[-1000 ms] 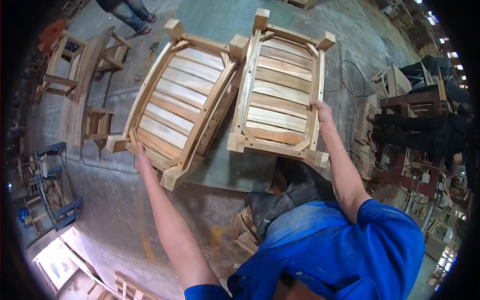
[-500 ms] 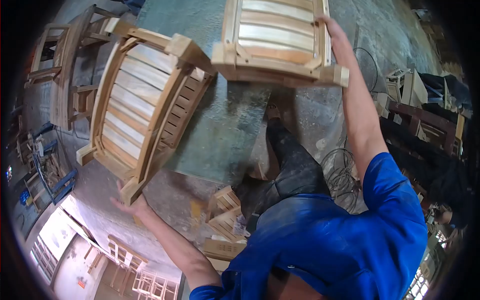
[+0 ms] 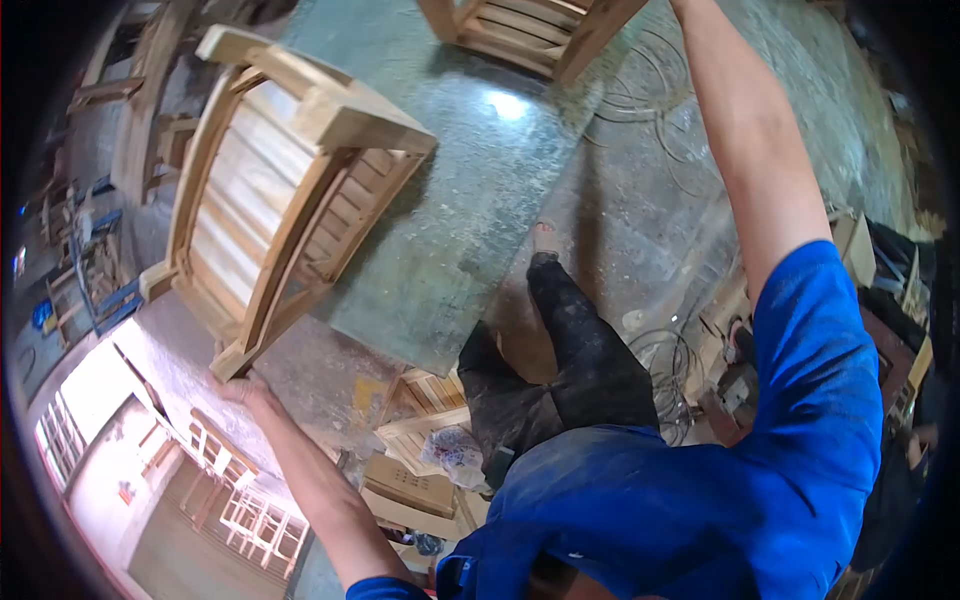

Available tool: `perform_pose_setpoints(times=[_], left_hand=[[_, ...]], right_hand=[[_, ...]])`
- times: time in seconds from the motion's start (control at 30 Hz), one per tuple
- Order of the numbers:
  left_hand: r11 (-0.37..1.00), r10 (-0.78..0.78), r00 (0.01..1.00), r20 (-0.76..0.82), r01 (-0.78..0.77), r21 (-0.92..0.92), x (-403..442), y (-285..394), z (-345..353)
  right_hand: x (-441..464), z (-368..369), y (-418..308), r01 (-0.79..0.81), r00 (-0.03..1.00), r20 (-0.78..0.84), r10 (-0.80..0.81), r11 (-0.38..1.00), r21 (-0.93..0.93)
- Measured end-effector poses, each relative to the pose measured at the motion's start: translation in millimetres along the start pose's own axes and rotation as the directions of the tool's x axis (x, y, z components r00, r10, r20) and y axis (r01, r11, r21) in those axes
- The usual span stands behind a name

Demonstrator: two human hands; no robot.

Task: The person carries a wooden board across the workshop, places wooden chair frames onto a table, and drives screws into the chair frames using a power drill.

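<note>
Frame [image 3: 275, 195], slatted and of pale wood, sits at 10 o'clock, tilted, its long side running from 1 toward 7 o'clock beside a green sheet [image 3: 440, 250]. At 12 o'clock a second frame [image 3: 530, 35] is cut off by the view's edge, well apart from the first. Building looks well along: on the nearer frame the rails and legs appear joined and its slats [image 3: 235, 175] set in place, and what shows of the second appears joined too. The wood seems bare, with no coating to be made out, so finishing may be left; whether any joint needs more work cannot be told. Handling itself looks partway, with one hand at the nearer frame. The left arm [image 3: 325, 495] stretches toward 10 o'clock, elbow fairly straight, bringing the left hand [image 3: 245, 392] to 8 o'clock, right by the end of the frame's lowest leg [image 3: 232, 360]. Whether its fingers close on that leg or merely touch it cannot be told. The right arm [image 3: 745, 130] extends from its blue sleeve [image 3: 820, 340] toward 11 o'clock and leaves the view at 1 o'clock, near the second frame; the right hand is out of sight, so its grip cannot be told.
</note>
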State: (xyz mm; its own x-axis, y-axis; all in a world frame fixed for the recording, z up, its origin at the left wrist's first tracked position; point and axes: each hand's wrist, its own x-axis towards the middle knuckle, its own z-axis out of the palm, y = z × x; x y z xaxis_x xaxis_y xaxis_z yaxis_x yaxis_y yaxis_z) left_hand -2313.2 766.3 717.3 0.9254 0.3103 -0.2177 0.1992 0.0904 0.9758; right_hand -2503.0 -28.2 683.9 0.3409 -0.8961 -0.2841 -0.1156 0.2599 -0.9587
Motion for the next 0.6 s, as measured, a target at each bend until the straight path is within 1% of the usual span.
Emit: perform_pose_setpoints(times=[0.03, 0.07, 0.1, 0.13, 0.17, 0.2, 0.23, 0.27, 0.3, 0.37, 0.4, 0.43, 0.47, 0.5, 0.53, 0.57, 0.6], left_hand=[[1.000, -0.013, 0.998, 0.068, 0.014, -0.012, 5.3, 1.7, -7.9], [1.000, -0.023, 1.000, -0.012, 0.023, 0.019, 3.1, 1.0, -8.6], [1.000, -0.004, 0.995, -0.104, 0.006, 0.025, 0.0, 3.2, -7.4], [1.000, 0.017, 0.987, -0.161, -0.019, -0.010, 3.2, -0.7, -11.9], [0.998, 0.028, 0.978, -0.209, -0.040, -0.051, 5.3, -1.7, -10.9], [0.995, 0.015, 0.988, -0.157, -0.030, -0.096, -3.6, 3.4, -6.4], [0.992, -0.016, 0.996, -0.089, 0.005, -0.123, -19.6, 1.5, -1.6], [0.989, -0.028, 0.996, -0.081, 0.016, -0.148, -35.8, -2.1, 2.6], [0.987, -0.046, 0.997, -0.068, 0.034, -0.157, -49.7, -4.2, 8.1], [0.991, 0.086, 0.993, -0.078, -0.093, -0.093, -75.9, -20.8, 8.1], [0.988, 0.125, 0.988, -0.088, -0.131, -0.076, -87.5, -27.1, 9.8], [0.985, 0.159, 0.983, -0.096, -0.165, -0.057, -97.9, -31.7, 9.6], [0.984, 0.157, 0.983, -0.099, -0.164, -0.071, -103.3, -36.3, 10.3], [0.976, 0.163, 0.974, -0.155, -0.182, -0.116, -107.4, -40.2, 14.9], [0.967, 0.165, 0.963, -0.212, -0.200, -0.157, -111.0, -42.3, 17.4], [0.966, 0.160, 0.963, -0.218, -0.199, -0.167, -114.2, -38.4, 21.7], [0.965, 0.130, 0.961, -0.245, -0.179, -0.189, -118.5, -32.7, 24.0]], right_hand=[[-14.8, -5.3, 2.9, 0.071, 0.995, -0.059, -0.077, 0.993, -0.089], [-26.1, -10.5, 4.4, 0.123, 0.982, -0.121, -0.145, 0.977, -0.171], [-38.2, -2.0, -0.5, 0.151, 0.971, -0.154, -0.183, 0.968, -0.202], [-53.9, 11.1, -10.9, 0.159, 0.966, -0.172, -0.191, 0.970, -0.185], [-99.0, 15.1, 0.2, 0.282, 0.939, -0.140, -0.315, 0.935, -0.213], [-146.5, 32.6, 21.3, 0.420, 0.907, 0.067, -0.415, 0.885, -0.201], [-182.0, 53.7, 39.7, 0.505, 0.845, 0.298, -0.443, 0.845, -0.177], [-207.8, 79.0, 53.9, 0.570, 0.751, 0.497, -0.435, 0.806, -0.158], [-248.9, 125.4, 40.5, 0.439, 0.830, 0.428, -0.357, 0.892, -0.108], [-232.8, 182.1, 67.5, 0.459, 0.748, 0.526, -0.404, 0.888, 0.029], [-237.2, 195.5, 57.0, 0.472, 0.738, 0.530, -0.419, 0.881, 0.040], [-246.8, 205.4, 48.3, 0.385, 0.750, 0.568, -0.339, 0.922, 0.042], [-254.2, 211.0, 40.4, 0.296, 0.753, 0.606, -0.255, 0.954, 0.034], [-252.9, 211.9, 37.0, 0.312, 0.745, 0.613, -0.263, 0.950, 0.028], [-252.3, 211.1, 33.8, 0.305, 0.763, 0.615, -0.199, 0.950, -0.070], [-254.8, 211.1, 32.3, 0.292, 0.782, 0.608, -0.136, 0.942, -0.165], [-266.9, 204.7, 24.6, 0.275, 0.799, 0.588, -0.124, 0.946, -0.175]])
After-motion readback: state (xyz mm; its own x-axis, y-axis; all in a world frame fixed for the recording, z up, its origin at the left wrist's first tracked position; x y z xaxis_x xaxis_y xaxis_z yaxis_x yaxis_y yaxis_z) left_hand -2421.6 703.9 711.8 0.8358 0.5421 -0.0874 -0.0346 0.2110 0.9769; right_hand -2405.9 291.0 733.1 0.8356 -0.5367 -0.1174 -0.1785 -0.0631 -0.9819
